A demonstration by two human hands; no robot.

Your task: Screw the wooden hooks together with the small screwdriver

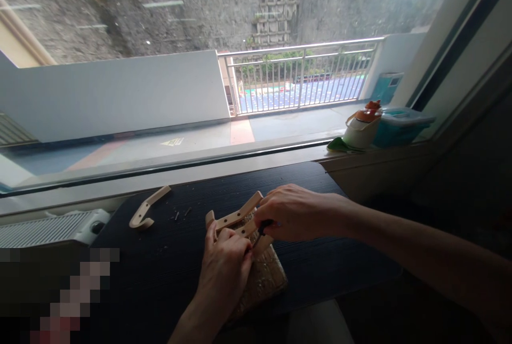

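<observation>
In the head view, my left hand (228, 261) is closed around pale wooden hook-shaped pieces (232, 220) with dark holes, pressing them against a brown, shiny-wrapped block (270, 274). My right hand (288, 213) grips a screwdriver (263, 226) with a dark handle, its thin shaft slanting down toward my left fingertips. The tool's tip is hidden by my left hand. Another curved wooden piece (148, 208) with holes lies apart on the dark table (168, 274). Small screws (177, 216) are scattered beside it.
A large window stands behind the table. On its sill sit a white container (361, 132) with an orange top, a green item (340, 145) and a teal box (402, 126). A white radiator (52, 229) is at left. A pixelated patch covers the lower left corner.
</observation>
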